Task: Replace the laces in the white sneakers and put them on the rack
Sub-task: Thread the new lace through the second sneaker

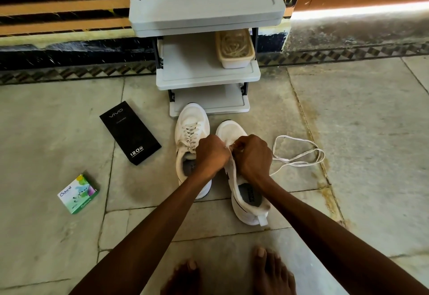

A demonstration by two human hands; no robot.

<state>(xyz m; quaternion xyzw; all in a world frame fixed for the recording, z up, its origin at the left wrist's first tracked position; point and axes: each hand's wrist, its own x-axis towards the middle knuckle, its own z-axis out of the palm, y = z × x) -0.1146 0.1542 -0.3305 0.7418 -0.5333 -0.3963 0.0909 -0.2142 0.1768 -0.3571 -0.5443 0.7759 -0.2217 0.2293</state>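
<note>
Two white sneakers stand side by side on the stone floor in front of a grey rack (206,78). The left sneaker (191,132) is laced with a dingy lace. The right sneaker (246,197) has both my hands over its eyelet area. My left hand (212,153) and my right hand (251,155) are curled and pinch a white lace at the shoe's tongue. That white lace (299,155) trails out in loops on the floor to the right. The eyelets themselves are hidden under my hands.
A clear tub of old laces (234,48) sits on the rack's middle shelf. A black phone box (130,132) and a green Odonil box (78,193) lie on the floor to the left. My bare feet (232,273) are at the bottom edge.
</note>
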